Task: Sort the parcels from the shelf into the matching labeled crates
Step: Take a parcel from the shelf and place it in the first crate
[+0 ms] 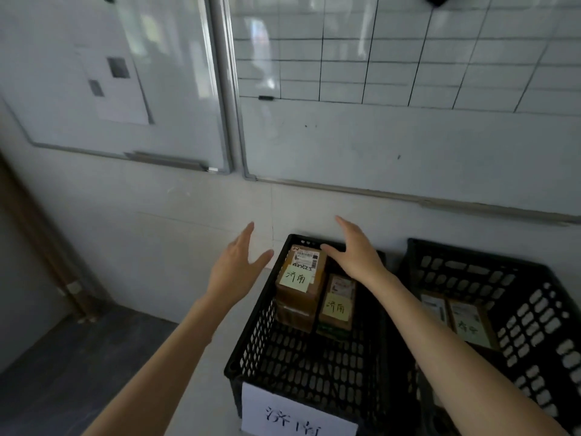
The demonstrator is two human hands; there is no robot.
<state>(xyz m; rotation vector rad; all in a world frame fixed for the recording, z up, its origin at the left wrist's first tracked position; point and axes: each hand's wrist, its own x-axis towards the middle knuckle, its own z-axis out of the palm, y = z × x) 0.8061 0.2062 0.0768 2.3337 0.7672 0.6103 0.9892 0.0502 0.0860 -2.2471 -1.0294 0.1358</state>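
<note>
A black perforated crate with a white paper label on its front stands by the wall. Inside it a brown parcel with a yellow sticky note lies on top of another box, and a second brown parcel with a yellow note sits to its right. My left hand hovers just left of the crate, fingers straight, holding nothing. Over the crate's far side my right hand is spread flat and empty, above the parcels.
A second black crate stands to the right with brown parcels inside. Two whiteboards hang on the wall behind. Dark floor lies at the lower left beside a brown door frame.
</note>
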